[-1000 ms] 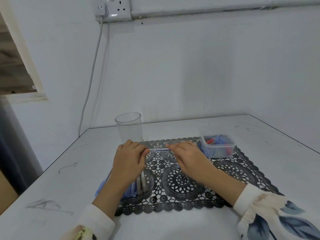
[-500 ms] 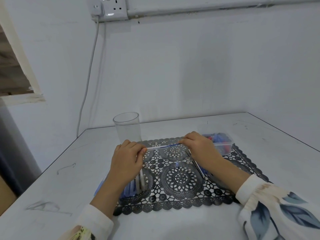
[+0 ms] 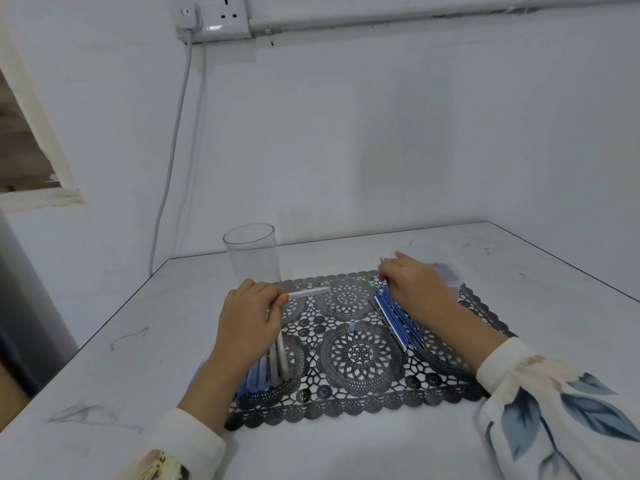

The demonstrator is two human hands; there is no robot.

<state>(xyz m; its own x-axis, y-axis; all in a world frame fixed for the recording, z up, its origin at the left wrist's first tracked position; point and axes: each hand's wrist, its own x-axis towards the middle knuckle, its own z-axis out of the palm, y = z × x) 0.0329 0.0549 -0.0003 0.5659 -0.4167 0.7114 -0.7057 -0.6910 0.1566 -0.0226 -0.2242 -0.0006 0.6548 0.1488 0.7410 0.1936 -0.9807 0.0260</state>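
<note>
1. Two hands work over a black lace mat point(image 3: 360, 355) on a white table point(image 3: 104, 341).
2. Left hand point(image 3: 249, 317): fingers curled, thumb and fingertips pinching one end of a clear barrel point(image 3: 308, 292). The barrel lies level above the mat's far left part and points right, near the cup point(image 3: 251, 254).
3. Right hand point(image 3: 415, 285): fingers curled, pinching a thin blue refill point(image 3: 381, 263) at the mat's far right. Most of the refill is hidden by the fingers.
4. Just below that hand, a refill pile point(image 3: 398, 320) lies slantwise on the mat, side by side.
5. Under the left wrist, a barrel pile point(image 3: 273, 368) rests on the mat's near left corner, some clear, some bluish.
6. One small blue cap point(image 3: 352, 327) sits alone mid-mat, between the two piles.
7. Behind the right hand stands a clear box point(image 3: 450, 275); its contents are blurred.
8. The cup stands upright on the table at the mat's far left edge.
9. On the wall, a socket point(image 3: 221, 19) holds a plug, with a cable point(image 3: 173, 150) hanging down.
</note>
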